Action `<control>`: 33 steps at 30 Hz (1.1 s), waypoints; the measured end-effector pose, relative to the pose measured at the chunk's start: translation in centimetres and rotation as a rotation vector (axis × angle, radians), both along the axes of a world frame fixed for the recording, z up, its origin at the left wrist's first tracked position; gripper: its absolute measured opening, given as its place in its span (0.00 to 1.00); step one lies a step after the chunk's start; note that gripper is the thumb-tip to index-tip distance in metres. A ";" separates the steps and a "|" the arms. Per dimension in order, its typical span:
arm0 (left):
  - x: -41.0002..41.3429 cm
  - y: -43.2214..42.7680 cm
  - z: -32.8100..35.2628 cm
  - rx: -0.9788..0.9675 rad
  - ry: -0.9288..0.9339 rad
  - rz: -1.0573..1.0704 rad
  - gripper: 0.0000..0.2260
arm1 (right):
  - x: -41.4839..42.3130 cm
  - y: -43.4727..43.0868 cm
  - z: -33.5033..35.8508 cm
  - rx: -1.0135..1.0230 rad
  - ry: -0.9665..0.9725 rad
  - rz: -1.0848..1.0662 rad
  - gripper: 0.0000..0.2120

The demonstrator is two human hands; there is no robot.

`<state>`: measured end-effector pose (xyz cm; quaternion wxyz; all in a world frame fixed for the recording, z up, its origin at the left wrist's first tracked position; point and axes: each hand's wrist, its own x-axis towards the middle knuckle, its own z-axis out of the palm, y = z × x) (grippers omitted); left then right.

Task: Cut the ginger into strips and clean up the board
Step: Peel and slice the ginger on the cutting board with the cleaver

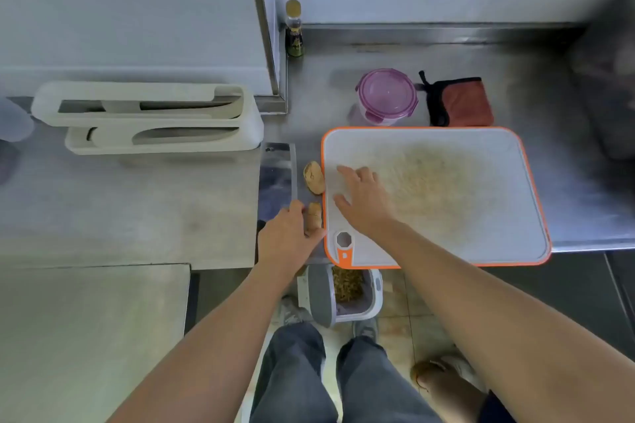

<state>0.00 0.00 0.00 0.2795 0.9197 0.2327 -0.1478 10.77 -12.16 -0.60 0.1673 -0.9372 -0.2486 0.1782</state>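
cutting looks not begun: the near ginger piece (314,216) lies whole on the tabletop (137,209) just beside the fingers of the left hand (287,237), curled round the handle of the knife (277,178), with the far ginger piece (313,177) just beyond them. the right hand (360,203) rests its fingers spread on the stained board (498,216). both pieces run lengthwise away from the person.

left hand (288,235) curled, right hand (360,199) splayed

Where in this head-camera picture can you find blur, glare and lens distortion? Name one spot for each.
Head view: the dark shape at upper right is smeared beyond recognition; mottled reflections cover the cleaver; the cutting board has straight edges that bow under the wide lens.
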 end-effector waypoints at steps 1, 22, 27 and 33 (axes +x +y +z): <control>0.3 0.1 0.1 0.019 0.022 -0.008 0.17 | 0.4 0.6 0.0 0.061 0.030 -0.002 0.26; 6.8 -2.7 0.1 -0.038 -0.141 0.073 0.16 | 5.2 -6.5 -0.2 0.307 0.018 -0.245 0.24; 9.6 -6.7 -0.2 0.008 -0.136 -0.051 0.17 | 5.1 -10.7 -0.5 0.233 0.014 -0.254 0.24; 9.1 -7.0 -0.4 -0.014 -0.062 -0.051 0.21 | 5.1 -11.4 -1.0 0.203 0.072 -0.205 0.25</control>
